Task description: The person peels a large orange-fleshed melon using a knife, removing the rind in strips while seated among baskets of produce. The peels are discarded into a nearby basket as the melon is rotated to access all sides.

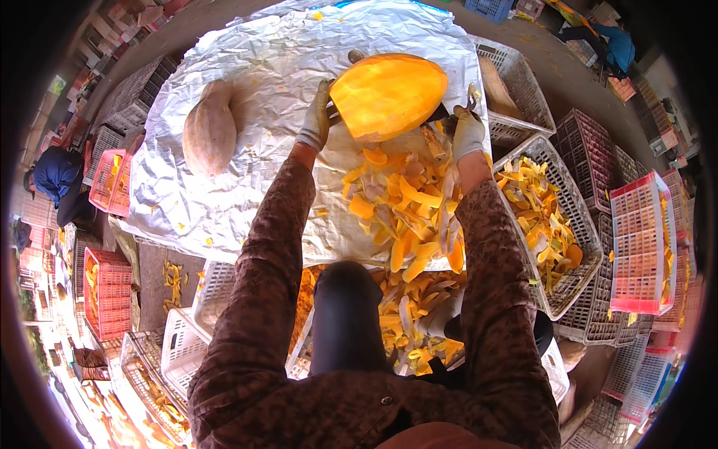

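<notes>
A large peeled squash (390, 96), bright orange with one flat cut end, is held over the sheet-covered table (269, 112). My left hand (317, 115), in a pale glove with dark fingertips, grips it at the cut end. At its rounded end is my right hand (467, 129), also gloved. A small metal hand tool (474, 96) sticks up from the right hand; its exact kind is unclear. Dark fingers or a blade show under the squash on that side. Below lies a heap of peelings (412, 202) with a brownish stub (432, 141) at its top.
An unpeeled squash (210, 129) lies at the table's left. Right of the table stand a crate of peelings (590, 264) and another crate (538, 92) holding a squash. More peelings (415, 314) lie around my legs. Other people (56, 174) sit among crates at both sides.
</notes>
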`<state>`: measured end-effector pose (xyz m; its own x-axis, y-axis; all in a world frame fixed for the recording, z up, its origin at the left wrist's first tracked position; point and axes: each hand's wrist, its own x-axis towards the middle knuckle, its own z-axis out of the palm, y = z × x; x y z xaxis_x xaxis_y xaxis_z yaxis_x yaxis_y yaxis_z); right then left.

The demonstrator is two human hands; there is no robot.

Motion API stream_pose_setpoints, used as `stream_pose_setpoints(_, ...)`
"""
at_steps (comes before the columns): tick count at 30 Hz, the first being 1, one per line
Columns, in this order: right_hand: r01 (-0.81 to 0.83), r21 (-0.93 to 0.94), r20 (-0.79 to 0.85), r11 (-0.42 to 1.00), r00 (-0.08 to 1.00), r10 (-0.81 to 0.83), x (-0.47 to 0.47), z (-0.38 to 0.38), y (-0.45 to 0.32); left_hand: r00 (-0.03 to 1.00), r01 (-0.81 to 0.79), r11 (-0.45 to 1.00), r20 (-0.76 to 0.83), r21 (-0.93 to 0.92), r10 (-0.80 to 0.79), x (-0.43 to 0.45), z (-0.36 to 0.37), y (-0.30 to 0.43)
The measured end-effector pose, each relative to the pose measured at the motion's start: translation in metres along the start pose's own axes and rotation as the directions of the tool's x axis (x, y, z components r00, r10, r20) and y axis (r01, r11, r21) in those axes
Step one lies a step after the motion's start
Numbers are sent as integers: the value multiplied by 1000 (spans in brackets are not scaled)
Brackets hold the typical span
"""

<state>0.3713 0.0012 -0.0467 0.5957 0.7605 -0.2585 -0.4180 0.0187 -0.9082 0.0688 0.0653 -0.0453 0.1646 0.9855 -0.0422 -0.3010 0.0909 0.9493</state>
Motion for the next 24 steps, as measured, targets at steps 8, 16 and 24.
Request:
stream_pose_setpoints(8,207,-332,113,920,977,-180,64,36,24,998,-57,996,-1,62,57,-17,4,-14)
stream_pose_setpoints(16,396,-834,269,384,900,-344,-23,77,-1,941,-202,685,-56,700,335,-91,22,-7)
stream_pose_setpoints(24,446,-875,394,190,882,-258,-78,66,-2,648,-492,-362,611,791,455,-58,54,62)
